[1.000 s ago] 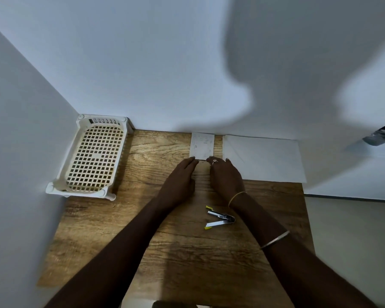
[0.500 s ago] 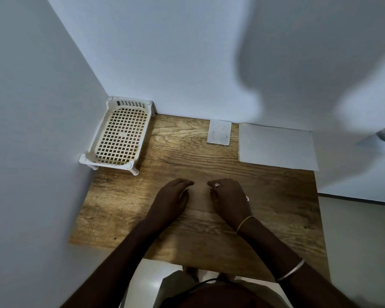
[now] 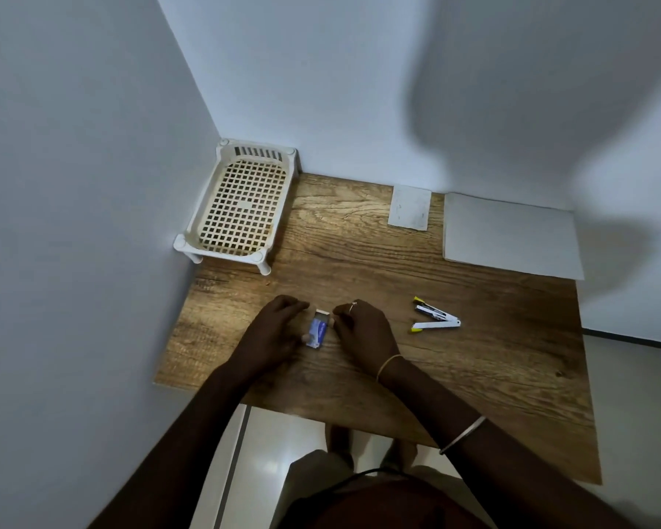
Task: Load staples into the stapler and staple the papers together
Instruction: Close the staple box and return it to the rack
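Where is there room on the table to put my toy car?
Bare wood lies between the white tray and the small paper, and nearer than the stapler. It is crowded around the staple box between both hands.

One head-worn view looks steeply down at the wooden table [image 3: 474, 357], apparently from standing height.

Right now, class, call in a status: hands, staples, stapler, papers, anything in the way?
Both hands, left and right, at the staple box, grip unclear. Stapler hinged open, untouched. Papers at the back. Nothing in the way.
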